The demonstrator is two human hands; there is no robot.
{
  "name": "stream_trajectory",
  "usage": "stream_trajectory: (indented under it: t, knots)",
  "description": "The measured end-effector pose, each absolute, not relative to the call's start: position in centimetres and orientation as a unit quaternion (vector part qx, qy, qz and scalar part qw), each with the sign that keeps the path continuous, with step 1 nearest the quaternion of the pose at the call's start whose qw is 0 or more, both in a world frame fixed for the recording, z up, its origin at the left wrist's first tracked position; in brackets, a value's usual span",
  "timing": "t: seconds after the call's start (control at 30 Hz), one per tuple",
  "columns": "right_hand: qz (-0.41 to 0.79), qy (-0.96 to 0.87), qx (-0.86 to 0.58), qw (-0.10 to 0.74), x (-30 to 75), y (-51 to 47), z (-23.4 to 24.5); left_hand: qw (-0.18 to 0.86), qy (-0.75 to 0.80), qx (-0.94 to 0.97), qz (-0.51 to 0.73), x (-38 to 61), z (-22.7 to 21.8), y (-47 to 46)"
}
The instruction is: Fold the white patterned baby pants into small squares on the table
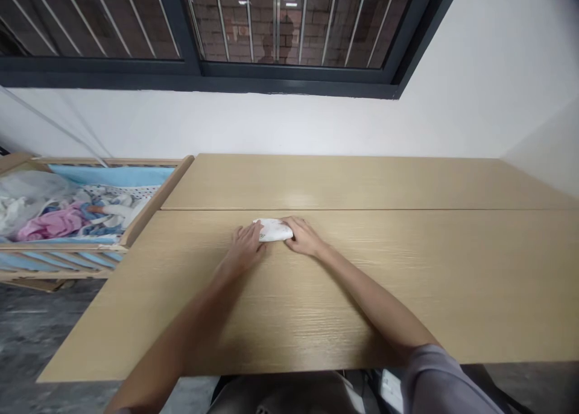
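A small white folded bundle, flat and oblong with a few faint marks, lies on the wooden tabletop. It looks like folded cloth or a rolled diaper; I cannot tell which. At its left end, my left hand presses with the fingers closed over the edge, partly covering it. My right hand grips the right end, thumb below and fingers on top. Both forearms reach forward across the board from its near edge.
A wooden crib with blue lining stands left of the table, holding a pink cloth, other clothes and a plastic bag. A seam crosses the tabletop beyond my hands. Behind it rise a white wall and a dark-framed window.
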State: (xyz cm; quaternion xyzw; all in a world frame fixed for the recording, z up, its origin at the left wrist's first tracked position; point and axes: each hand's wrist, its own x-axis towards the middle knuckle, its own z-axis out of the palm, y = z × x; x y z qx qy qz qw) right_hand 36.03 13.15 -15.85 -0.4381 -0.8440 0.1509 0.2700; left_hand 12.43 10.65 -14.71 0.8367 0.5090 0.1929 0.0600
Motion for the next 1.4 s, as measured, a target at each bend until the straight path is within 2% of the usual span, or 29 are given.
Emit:
stream_trajectory:
  t: [0.2, 0.27, 0.43, 0.57, 0.67, 0.83, 0.93, 1.03, 1.17, 1.3, 1.4]
  knots:
    - [0.370, -0.672, -0.429, 0.477, 35.5, 15.1, -12.5, 0.083, 0.569, 0.780, 0.248, 13.3, -10.9, 9.8]
    - [0.425, -0.636, -0.413, 0.494, 35.5, 15.4, -11.1, 0.121, 0.579, 0.763, 0.260, 13.3, -10.0, 8.7]
    - [0.416, -0.673, -0.484, 0.376, 35.3, 16.6, -11.6, 0.212, 0.653, 0.701, 0.195, 13.9, -11.0, 7.0]
    - [0.367, -0.709, -0.521, 0.301, 34.7, 17.3, -14.2, 0.175, 0.677, 0.702, 0.138, 15.1, -12.0, 6.4]
    - [0.300, -0.758, -0.510, 0.275, 34.7, 16.7, -14.1, 0.131, 0.681, 0.711, 0.117, 15.9, -11.3, 5.0]
    - [0.149, -0.885, -0.372, 0.236, 34.6, 12.9, -11.0, 0.018, 0.602, 0.787, 0.135, 17.4, -10.9, 1.6]
    - [0.150, -0.941, -0.245, 0.177, 34.2, 10.5, -10.9, -0.001, 0.568, 0.814, 0.123, 18.5, -12.5, 0.1]
    - [0.168, -0.960, -0.182, 0.130, 34.0, 9.4, -12.7, -0.001, 0.566, 0.820, 0.088, 19.4, -14.4, -0.7]
    - [0.187, -0.956, -0.187, 0.126, 34.6, 10.4, -14.6, -0.035, 0.574, 0.814, 0.088, 19.7, -15.8, -0.9]
    - [0.173, -0.947, -0.219, 0.157, 35.6, 13.0, -14.7, -0.033, 0.575, 0.812, 0.098, 19.3, -16.2, -0.8]
    - [0.161, -0.943, -0.251, 0.146, 36.1, 14.6, -14.5, -0.022, 0.574, 0.813, 0.096, 19.2, -16.3, -0.8]
